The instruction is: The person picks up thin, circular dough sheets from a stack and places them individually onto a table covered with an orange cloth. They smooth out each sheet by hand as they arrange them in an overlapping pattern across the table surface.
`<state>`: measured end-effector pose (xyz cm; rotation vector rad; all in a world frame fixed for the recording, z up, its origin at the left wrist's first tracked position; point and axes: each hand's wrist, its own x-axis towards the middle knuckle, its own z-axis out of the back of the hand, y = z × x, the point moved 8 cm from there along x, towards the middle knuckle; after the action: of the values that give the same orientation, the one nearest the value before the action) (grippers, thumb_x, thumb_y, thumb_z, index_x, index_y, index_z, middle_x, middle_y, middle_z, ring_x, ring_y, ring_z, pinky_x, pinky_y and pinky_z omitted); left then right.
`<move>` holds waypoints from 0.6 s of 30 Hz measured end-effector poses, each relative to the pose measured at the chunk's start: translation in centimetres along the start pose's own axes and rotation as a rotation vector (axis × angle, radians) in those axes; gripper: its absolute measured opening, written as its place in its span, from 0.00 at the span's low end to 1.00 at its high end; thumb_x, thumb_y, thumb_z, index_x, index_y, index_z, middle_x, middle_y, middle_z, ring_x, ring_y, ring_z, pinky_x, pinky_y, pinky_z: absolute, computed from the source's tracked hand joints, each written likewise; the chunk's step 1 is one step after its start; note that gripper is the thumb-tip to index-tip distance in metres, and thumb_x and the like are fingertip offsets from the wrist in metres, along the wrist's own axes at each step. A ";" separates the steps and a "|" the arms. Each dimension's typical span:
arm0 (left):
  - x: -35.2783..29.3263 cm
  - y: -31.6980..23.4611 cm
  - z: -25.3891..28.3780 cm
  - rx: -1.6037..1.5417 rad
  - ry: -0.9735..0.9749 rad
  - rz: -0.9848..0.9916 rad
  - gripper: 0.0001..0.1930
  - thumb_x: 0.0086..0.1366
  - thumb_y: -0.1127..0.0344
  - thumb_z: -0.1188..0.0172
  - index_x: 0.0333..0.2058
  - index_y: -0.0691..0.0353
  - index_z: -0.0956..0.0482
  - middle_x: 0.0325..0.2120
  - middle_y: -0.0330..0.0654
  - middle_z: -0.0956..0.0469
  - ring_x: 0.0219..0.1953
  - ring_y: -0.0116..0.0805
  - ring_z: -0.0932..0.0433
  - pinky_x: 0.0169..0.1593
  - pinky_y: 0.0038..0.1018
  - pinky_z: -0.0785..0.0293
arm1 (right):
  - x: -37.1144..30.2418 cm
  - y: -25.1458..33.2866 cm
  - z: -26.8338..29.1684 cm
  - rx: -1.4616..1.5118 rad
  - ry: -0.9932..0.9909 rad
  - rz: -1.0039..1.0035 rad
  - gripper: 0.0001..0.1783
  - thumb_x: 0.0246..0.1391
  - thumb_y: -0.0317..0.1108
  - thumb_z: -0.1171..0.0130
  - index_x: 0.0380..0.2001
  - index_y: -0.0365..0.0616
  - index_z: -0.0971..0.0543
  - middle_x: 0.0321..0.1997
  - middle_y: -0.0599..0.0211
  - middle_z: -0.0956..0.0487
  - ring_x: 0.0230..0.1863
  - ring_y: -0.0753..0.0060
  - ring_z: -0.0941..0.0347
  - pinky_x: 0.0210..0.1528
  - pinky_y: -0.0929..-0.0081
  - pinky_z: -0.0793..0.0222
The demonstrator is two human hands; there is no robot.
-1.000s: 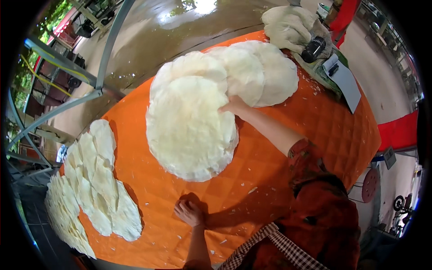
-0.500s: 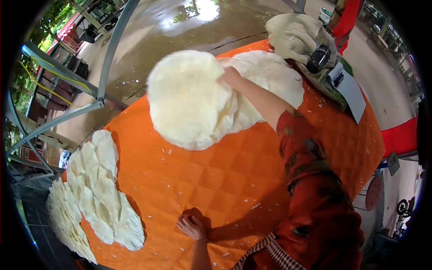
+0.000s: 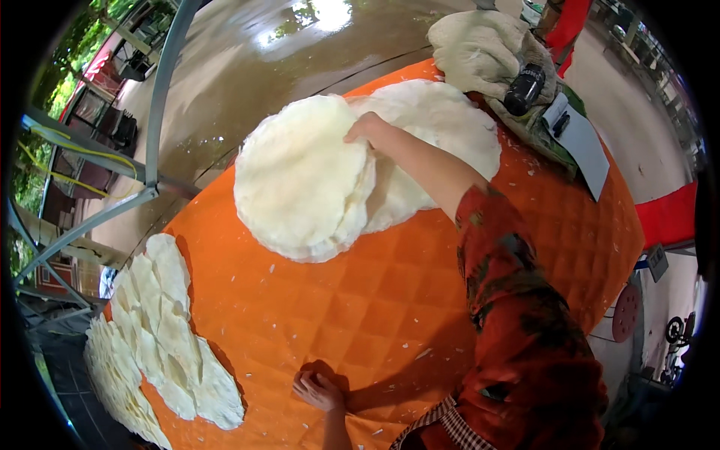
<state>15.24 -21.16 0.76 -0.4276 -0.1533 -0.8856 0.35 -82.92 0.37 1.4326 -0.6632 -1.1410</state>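
Note:
My right hand point(image 3: 365, 131) reaches far across the orange table covering point(image 3: 375, 300) and pinches the upper right edge of a thin round off-white sheet point(image 3: 296, 176), like rice paper or flatbread. That sheet lies on top of a round pile, whose layered edges show at its lower right. Behind and to the right, partly under my forearm, is a second pile of similar sheets point(image 3: 442, 116). My left hand point(image 3: 319, 390) rests on the covering near the front edge, fingers slightly bent and apart, holding nothing.
Overlapping rows of sheets point(image 3: 161, 322) lie at the left. At the back right sit a crumpled beige cloth point(image 3: 480, 52), a dark bottle point(image 3: 525, 90), and white paper point(image 3: 585, 150) with a pen point(image 3: 561, 124). White flakes dot the covering. A metal frame point(image 3: 161, 97) stands beyond the left edge.
The blurred top sheet has settled onto the left pile and now lies still, with my right hand at its edge. My left hand has stayed in place. The view has shifted slightly.

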 end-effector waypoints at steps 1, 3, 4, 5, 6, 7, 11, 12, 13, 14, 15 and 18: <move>0.1 0.0 0.1 0.006 -0.005 -0.014 0.07 0.59 0.68 0.49 0.34 0.65 0.30 0.39 0.53 0.32 0.42 0.53 0.34 0.44 0.46 0.38 | -0.4 0.8 0.0 0.064 -0.014 0.027 0.21 0.33 0.26 0.33 0.35 0.26 0.21 0.36 0.49 0.20 0.39 0.54 0.23 0.42 0.62 0.28; -0.5 0.9 0.0 0.015 0.018 0.046 0.08 0.58 0.68 0.49 0.35 0.65 0.30 0.41 0.53 0.33 0.44 0.54 0.35 0.46 0.46 0.38 | -2.1 2.5 1.6 0.169 -0.007 0.097 0.18 0.36 0.26 0.35 0.34 0.26 0.21 0.34 0.50 0.20 0.34 0.58 0.22 0.39 0.63 0.27; -1.0 1.6 0.0 0.024 0.039 0.103 0.09 0.57 0.68 0.48 0.35 0.66 0.30 0.42 0.53 0.33 0.46 0.55 0.36 0.47 0.46 0.38 | -4.2 3.7 3.6 0.208 0.006 0.110 0.18 0.37 0.27 0.35 0.34 0.26 0.21 0.33 0.52 0.19 0.33 0.61 0.22 0.39 0.64 0.27; -0.4 1.1 -0.3 0.009 0.048 0.084 0.09 0.57 0.68 0.48 0.35 0.66 0.30 0.42 0.53 0.33 0.46 0.55 0.36 0.47 0.46 0.38 | -5.3 4.4 8.5 -0.174 -0.240 0.037 0.18 0.37 0.29 0.34 0.34 0.28 0.20 0.33 0.54 0.19 0.31 0.65 0.21 0.37 0.66 0.27; 0.2 0.5 -0.6 -0.004 0.048 0.066 0.10 0.58 0.66 0.49 0.36 0.66 0.30 0.42 0.53 0.33 0.46 0.54 0.36 0.47 0.47 0.38 | -4.8 3.1 11.9 -0.334 -0.213 0.126 0.19 0.36 0.30 0.34 0.34 0.29 0.20 0.33 0.54 0.19 0.33 0.65 0.21 0.38 0.66 0.27; 0.4 0.0 -0.8 -0.011 0.049 0.054 0.10 0.58 0.65 0.50 0.36 0.65 0.31 0.42 0.52 0.33 0.46 0.54 0.36 0.47 0.47 0.39 | -4.2 1.6 14.5 -0.491 -0.187 0.221 0.20 0.34 0.31 0.33 0.34 0.30 0.20 0.34 0.54 0.19 0.34 0.65 0.21 0.40 0.66 0.27; -0.1 1.0 -0.8 0.013 0.078 0.079 0.11 0.59 0.63 0.51 0.35 0.65 0.31 0.40 0.52 0.34 0.45 0.54 0.36 0.47 0.47 0.39 | -5.1 -2.0 16.5 -0.560 -0.357 0.138 0.25 0.31 0.34 0.31 0.37 0.30 0.20 0.36 0.53 0.19 0.41 0.61 0.22 0.45 0.64 0.29; -0.2 0.8 -0.5 0.036 0.062 0.068 0.11 0.59 0.62 0.51 0.35 0.64 0.32 0.40 0.52 0.34 0.45 0.54 0.36 0.47 0.47 0.40 | -5.3 -1.7 15.8 -0.419 -0.305 0.186 0.27 0.31 0.34 0.30 0.39 0.31 0.21 0.38 0.52 0.19 0.43 0.59 0.23 0.47 0.63 0.30; -0.1 0.5 -0.5 0.056 0.050 0.051 0.11 0.60 0.62 0.51 0.34 0.64 0.32 0.39 0.52 0.34 0.45 0.54 0.36 0.47 0.47 0.40 | -4.8 -1.8 15.9 -0.419 -0.326 0.177 0.27 0.31 0.34 0.30 0.39 0.31 0.21 0.38 0.52 0.19 0.43 0.59 0.23 0.47 0.63 0.30; -0.1 0.6 -0.7 0.054 0.034 0.033 0.11 0.61 0.61 0.50 0.34 0.63 0.32 0.39 0.52 0.34 0.45 0.53 0.36 0.47 0.48 0.40 | -4.2 -2.5 16.4 -0.396 -0.391 0.057 0.27 0.31 0.33 0.31 0.40 0.31 0.21 0.40 0.52 0.20 0.44 0.58 0.24 0.46 0.64 0.30; 0.0 0.4 -0.8 0.047 0.036 0.021 0.11 0.61 0.61 0.50 0.34 0.63 0.32 0.39 0.52 0.34 0.45 0.53 0.36 0.47 0.48 0.40 | -3.7 -3.3 17.4 -0.371 -0.450 -0.058 0.28 0.31 0.31 0.31 0.41 0.32 0.22 0.41 0.52 0.20 0.44 0.57 0.24 0.45 0.64 0.30; -0.2 0.0 -0.6 0.067 0.040 0.039 0.10 0.60 0.64 0.51 0.33 0.65 0.31 0.41 0.53 0.33 0.45 0.54 0.35 0.47 0.48 0.39 | -2.3 -5.0 16.5 -0.075 -0.039 -0.164 0.28 0.32 0.28 0.32 0.43 0.32 0.22 0.45 0.51 0.22 0.47 0.56 0.26 0.44 0.66 0.30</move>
<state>15.10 -21.33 0.17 -0.3494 -0.1367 -0.8482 -16.48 -86.58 -2.11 1.4240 -0.5320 -1.3111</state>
